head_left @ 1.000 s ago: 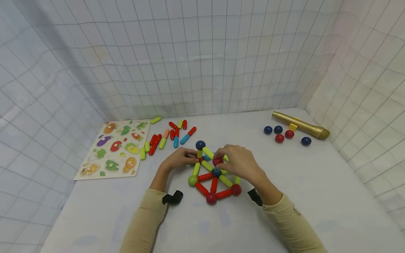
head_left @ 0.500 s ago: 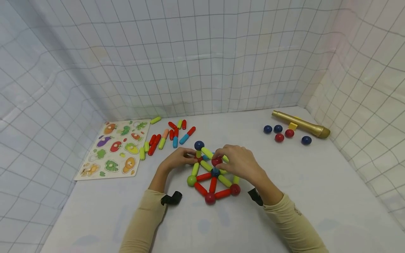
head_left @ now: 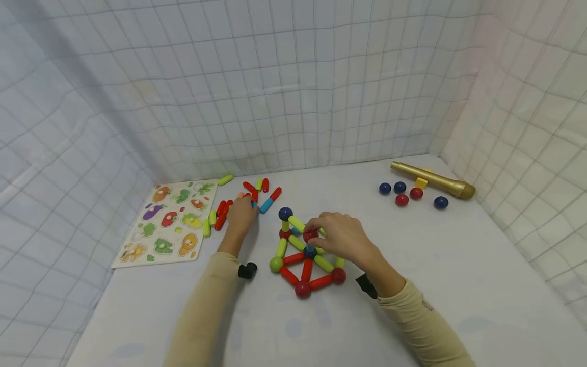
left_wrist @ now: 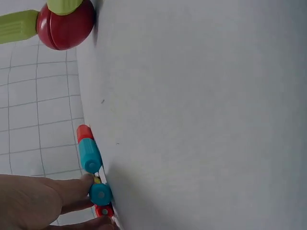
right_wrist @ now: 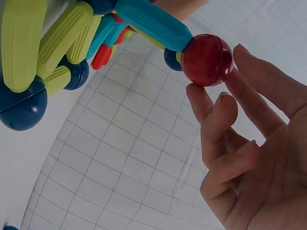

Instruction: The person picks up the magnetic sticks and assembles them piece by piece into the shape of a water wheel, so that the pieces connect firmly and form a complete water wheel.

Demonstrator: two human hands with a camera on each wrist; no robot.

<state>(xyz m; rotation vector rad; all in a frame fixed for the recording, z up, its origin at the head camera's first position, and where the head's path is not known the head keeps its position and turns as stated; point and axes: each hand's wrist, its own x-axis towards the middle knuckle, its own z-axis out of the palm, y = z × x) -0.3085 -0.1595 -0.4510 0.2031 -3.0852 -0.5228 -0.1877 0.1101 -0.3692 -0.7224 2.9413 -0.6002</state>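
Your left hand (head_left: 241, 216) reaches out over the loose sticks (head_left: 266, 203), fingertips touching a blue-tipped one, while your right hand (head_left: 341, 237) pinches the red ball (head_left: 311, 235) atop the frame (head_left: 306, 262).

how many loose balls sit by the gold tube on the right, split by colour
dark blue glossy balls: 3
red glossy balls: 2
total: 5

Head view: high up, looking down at the whole worktop (head_left: 458, 265). Wrist views: very close, low by the worktop, tipped sideways. Shared with the right wrist view: the red ball (right_wrist: 207, 59) (head_left: 311, 235).
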